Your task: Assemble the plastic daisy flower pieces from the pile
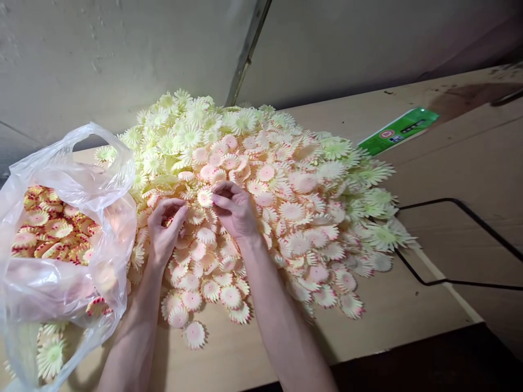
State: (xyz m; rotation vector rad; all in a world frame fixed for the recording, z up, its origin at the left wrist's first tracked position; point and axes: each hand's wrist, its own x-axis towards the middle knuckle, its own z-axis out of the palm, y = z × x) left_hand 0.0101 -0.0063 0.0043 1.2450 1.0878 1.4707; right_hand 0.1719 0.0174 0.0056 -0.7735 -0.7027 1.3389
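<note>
A big heap of pale flower-shaped pieces (292, 211) covers the table, pinkish with red tips in front and greenish at the back and right. Over its left middle, my right hand (233, 209) pinches a small cream flower piece (205, 197) with a pink centre between thumb and fingers. Just left of it, my left hand (166, 228) is curled, thumb close to the fingers; something reddish shows inside the curl, too hidden to name. Beside my left forearm, an open clear plastic bag (104, 190) holds many red-edged flower pieces (57, 226).
Behind the heap rises a grey wall (163, 49). A green packet (398, 130) lies at the back right. A bent black metal frame (484, 226) stands at the right. More greenish flowers (51, 356) lie at the lower left, partly under the bag.
</note>
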